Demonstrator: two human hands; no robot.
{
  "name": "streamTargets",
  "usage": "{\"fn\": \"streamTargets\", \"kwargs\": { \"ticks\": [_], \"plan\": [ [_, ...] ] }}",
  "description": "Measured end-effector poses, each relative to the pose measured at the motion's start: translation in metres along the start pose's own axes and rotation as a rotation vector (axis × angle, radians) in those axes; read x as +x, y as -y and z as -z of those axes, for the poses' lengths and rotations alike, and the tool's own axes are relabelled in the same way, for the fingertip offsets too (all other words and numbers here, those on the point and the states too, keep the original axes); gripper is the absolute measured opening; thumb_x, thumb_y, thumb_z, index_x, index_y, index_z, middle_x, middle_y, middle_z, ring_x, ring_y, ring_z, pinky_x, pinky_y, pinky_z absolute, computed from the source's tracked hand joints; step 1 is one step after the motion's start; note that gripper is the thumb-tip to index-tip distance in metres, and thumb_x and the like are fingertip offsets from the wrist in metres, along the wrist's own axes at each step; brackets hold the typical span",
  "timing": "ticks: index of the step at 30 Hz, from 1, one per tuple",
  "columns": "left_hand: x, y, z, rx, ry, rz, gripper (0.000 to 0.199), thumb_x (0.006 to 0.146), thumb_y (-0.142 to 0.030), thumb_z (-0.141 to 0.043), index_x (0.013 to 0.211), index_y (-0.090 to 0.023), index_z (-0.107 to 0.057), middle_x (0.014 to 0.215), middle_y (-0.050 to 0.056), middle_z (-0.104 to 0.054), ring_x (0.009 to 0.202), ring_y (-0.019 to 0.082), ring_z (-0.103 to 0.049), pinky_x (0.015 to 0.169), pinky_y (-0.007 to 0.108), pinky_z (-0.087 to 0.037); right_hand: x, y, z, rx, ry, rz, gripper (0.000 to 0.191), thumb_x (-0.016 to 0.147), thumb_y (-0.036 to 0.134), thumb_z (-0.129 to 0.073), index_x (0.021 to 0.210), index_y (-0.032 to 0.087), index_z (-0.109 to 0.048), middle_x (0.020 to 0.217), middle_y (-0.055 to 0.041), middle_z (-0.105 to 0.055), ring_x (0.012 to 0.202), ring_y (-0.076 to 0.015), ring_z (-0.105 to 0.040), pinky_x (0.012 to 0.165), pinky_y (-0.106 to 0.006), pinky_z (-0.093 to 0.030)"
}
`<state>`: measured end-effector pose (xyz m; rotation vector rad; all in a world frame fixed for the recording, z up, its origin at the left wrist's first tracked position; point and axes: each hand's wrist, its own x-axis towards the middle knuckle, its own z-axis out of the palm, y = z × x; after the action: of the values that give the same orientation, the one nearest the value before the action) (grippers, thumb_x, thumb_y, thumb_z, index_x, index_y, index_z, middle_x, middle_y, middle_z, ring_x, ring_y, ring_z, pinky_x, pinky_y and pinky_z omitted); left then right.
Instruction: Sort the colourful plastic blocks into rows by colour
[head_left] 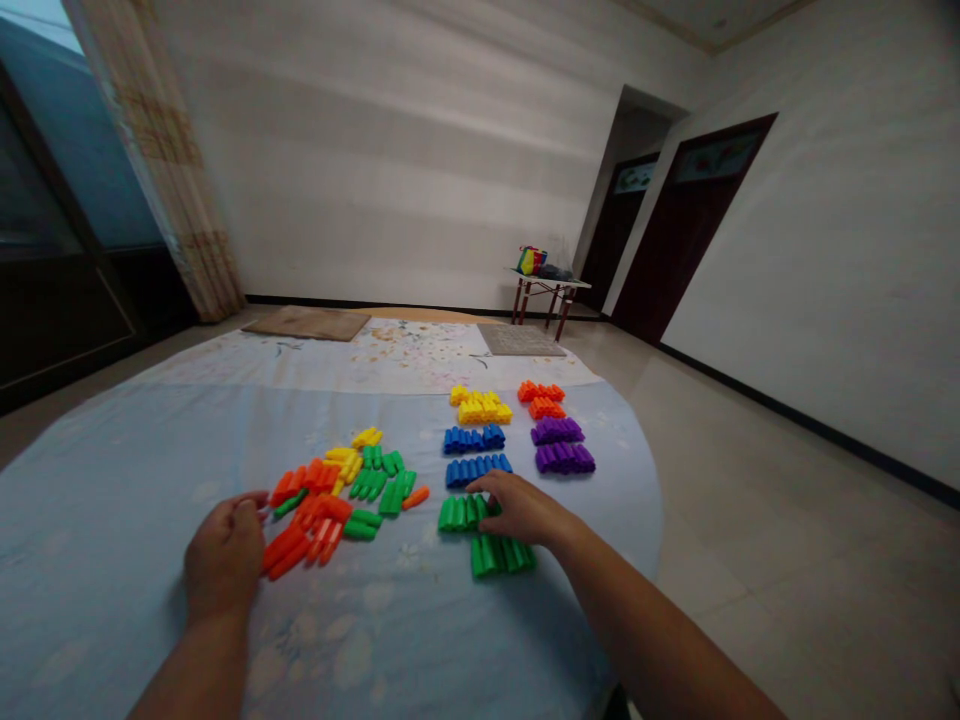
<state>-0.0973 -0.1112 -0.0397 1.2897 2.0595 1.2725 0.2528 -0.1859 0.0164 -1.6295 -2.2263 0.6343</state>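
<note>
My right hand reaches over the near green plastic blocks, thumb and forefinger apart at the right end of a green row. It hides part of that row; another green row lies just nearer. At the left, my left hand is closed, fingertips together beside the loose orange blocks; whatever it may hold is hidden. Loose green blocks and yellow blocks lie mixed beside the orange ones. A single orange block rests apart, toward the middle.
Beyond the green rows lie blue rows, yellow rows, purple rows and orange rows. The round table has a pale blue cloth. Mats lie at its far side. A small side table stands against the wall.
</note>
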Motion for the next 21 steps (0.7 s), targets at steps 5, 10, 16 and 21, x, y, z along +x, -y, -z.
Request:
{"fn": "streamTargets", "kwargs": {
  "ticks": [5,10,16,21],
  "plan": [
    [-0.001,-0.001,0.0,-0.004,0.013,-0.017,0.032,0.078,-0.033,-0.037,0.093,-0.019,-0.062,0.086,0.005,-0.063,0.082,0.019,-0.057,0.07,0.03,-0.042,-0.003,0.011,0.003,0.052,-0.175,0.071,0.038,0.076,0.022,-0.063,0.114,0.018,-0.06,0.103,-0.0067,-0.061,0.085,-0.0163,-0.058,0.083,-0.031,-0.045],
    [0.0,0.001,0.001,-0.016,0.019,-0.026,0.032,0.078,-0.031,-0.037,0.093,-0.018,-0.061,0.088,0.006,-0.064,0.085,0.02,-0.058,0.073,0.031,-0.043,0.015,0.04,-0.014,0.029,-0.165,0.171,0.031,0.08,0.024,-0.06,0.11,0.017,-0.061,0.1,-0.0072,-0.064,0.09,-0.0173,-0.058,0.086,-0.031,-0.043],
    [-0.002,-0.001,0.0,-0.045,0.005,-0.023,0.033,0.077,-0.034,-0.035,0.091,-0.018,-0.06,0.087,0.006,-0.064,0.084,0.02,-0.059,0.074,0.032,-0.044,0.057,0.077,-0.041,-0.243,-0.105,0.174,0.038,0.078,0.027,-0.06,0.115,0.02,-0.058,0.111,-0.0106,-0.061,0.106,-0.0248,-0.051,0.088,-0.039,-0.04],
    [-0.004,-0.004,0.002,-0.047,0.008,-0.032,0.033,0.075,-0.035,-0.035,0.089,-0.019,-0.06,0.085,0.006,-0.064,0.082,0.02,-0.059,0.074,0.032,-0.045,0.075,0.085,-0.055,-0.351,-0.064,0.112,0.036,0.076,0.025,-0.058,0.112,0.018,-0.059,0.109,-0.0132,-0.061,0.104,-0.0285,-0.051,0.086,-0.043,-0.04]
  ]
}}
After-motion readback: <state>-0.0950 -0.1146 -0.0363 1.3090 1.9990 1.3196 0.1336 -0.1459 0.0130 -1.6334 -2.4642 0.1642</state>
